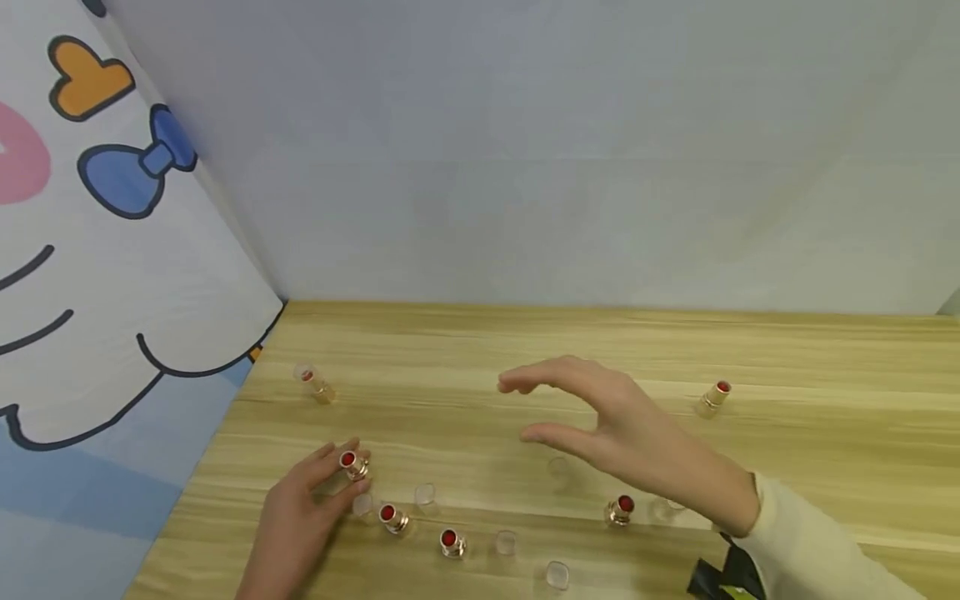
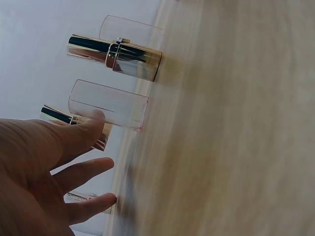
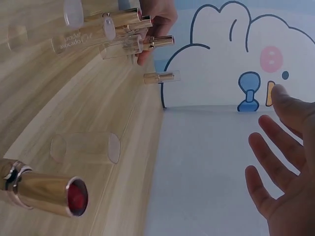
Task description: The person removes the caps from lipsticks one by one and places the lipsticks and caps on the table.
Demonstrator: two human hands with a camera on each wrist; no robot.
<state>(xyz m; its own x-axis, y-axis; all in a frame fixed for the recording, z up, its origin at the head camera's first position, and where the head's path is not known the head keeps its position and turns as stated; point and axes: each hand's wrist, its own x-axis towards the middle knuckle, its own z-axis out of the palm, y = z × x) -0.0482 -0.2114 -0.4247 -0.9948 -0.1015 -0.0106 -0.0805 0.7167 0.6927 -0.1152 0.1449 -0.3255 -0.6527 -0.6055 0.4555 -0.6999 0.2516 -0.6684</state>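
Note:
My left hand pinches a gold lipstick with a red tip between thumb and fingers. In the left wrist view, its base shows above the table line, partly behind the thumb. Right by the thumb stands a clear cap. Two more uncapped lipsticks, one nearer and one farther right, stand close to this hand. My right hand hovers over the middle of the table, thumb and fingers spread, holding nothing. Below it are a clear cap and an uncapped lipstick.
On the wood-grain table, a lipstick with a clear cover stands at back left and another lipstick at right. Several clear caps, including one at the front, stand about. A pale wall and a cartoon-printed sheet border the table.

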